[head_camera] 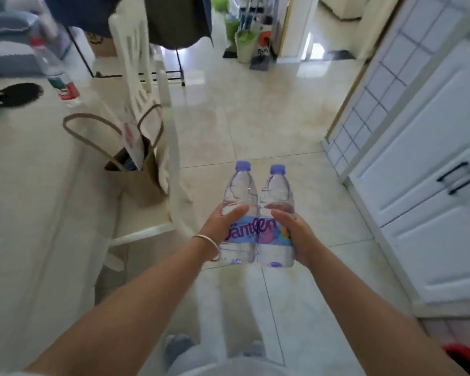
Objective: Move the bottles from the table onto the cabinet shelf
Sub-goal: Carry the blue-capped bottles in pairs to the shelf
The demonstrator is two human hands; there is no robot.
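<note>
I hold two clear water bottles with purple caps and blue-pink labels upright, side by side and touching, over the tiled floor. My left hand (219, 226) grips the left bottle (239, 194) around its label. My right hand (293, 231) grips the right bottle (276, 195) the same way. A third clear bottle with a red-and-green label (55, 65) stands on the light table (25, 169) at the far left, blurred. The white cabinet (429, 164) with black handles is on my right.
A white chair (144, 109) stands by the table with a brown paper bag (136, 172) on its seat. A dark object (19, 94) lies on the table. A clothes rack (174, 28) and cleaning items (244, 42) stand farther back. Something red (464, 358) sits at the bottom right.
</note>
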